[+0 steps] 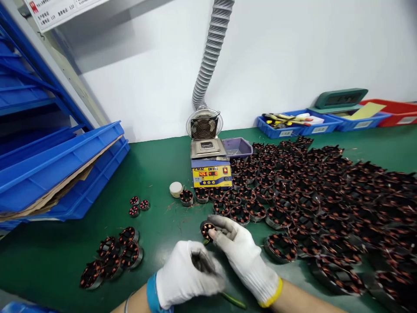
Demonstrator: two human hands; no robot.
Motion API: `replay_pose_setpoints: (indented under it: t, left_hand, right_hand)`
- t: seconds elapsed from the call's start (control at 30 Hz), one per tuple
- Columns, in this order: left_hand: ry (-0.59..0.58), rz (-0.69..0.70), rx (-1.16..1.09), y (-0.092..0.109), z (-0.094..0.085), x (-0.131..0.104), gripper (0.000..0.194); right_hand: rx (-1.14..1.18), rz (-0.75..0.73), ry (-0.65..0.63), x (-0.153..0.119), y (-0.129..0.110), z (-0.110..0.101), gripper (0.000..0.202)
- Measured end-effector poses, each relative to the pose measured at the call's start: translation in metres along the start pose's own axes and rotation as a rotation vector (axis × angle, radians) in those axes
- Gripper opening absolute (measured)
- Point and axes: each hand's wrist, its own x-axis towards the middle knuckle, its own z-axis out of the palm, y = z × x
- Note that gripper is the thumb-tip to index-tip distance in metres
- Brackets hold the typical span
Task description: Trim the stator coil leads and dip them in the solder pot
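My right hand [237,248], in a white knit glove with grey fingertips and a yellow cuff, pinches a small round motor stator [207,230] with copper windings. Just left of it and lower, my left hand [192,274] in a similar glove has its fingers curled and slightly blurred. A thin green handle [235,301] sticks out beneath those fingers, and a bit of green shows by the stator; the tool's working end is hidden. Several wound stators [112,256] stand in a group at the left, with three smaller ones [138,205] behind them.
Many stators [302,204] cover the right side of the green table. A yellow-fronted soldering pot [211,169] stands at the back under a grey duct [211,56], near a round white container [176,189]. Blue bins [286,130] hold tools; blue trays [65,182] lean at left.
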Motion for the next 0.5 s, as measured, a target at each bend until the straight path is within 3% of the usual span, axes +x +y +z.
replay_pose_setpoints:
  t: [0.13,0.3,0.43,0.5]
  left_hand:
    - [0.191,0.032,0.058,-0.010,0.001,0.008,0.037]
    - [0.159,0.229,0.022,-0.016,0.004,0.004,0.029]
    - [0.459,0.349,0.185,-0.005,-0.003,-0.010,0.036]
    - [0.523,0.317,0.178,0.000,-0.006,-0.010,0.038]
  right_hand:
    - [0.044,0.058,-0.010,-0.002,0.003,0.002,0.051]
    - [0.069,0.107,0.018,-0.003,0.000,0.005,0.049]
    - [0.054,0.058,0.059,-0.002,-0.005,0.005,0.040]
    - [0.030,0.025,0.062,-0.004,-0.004,0.004,0.037]
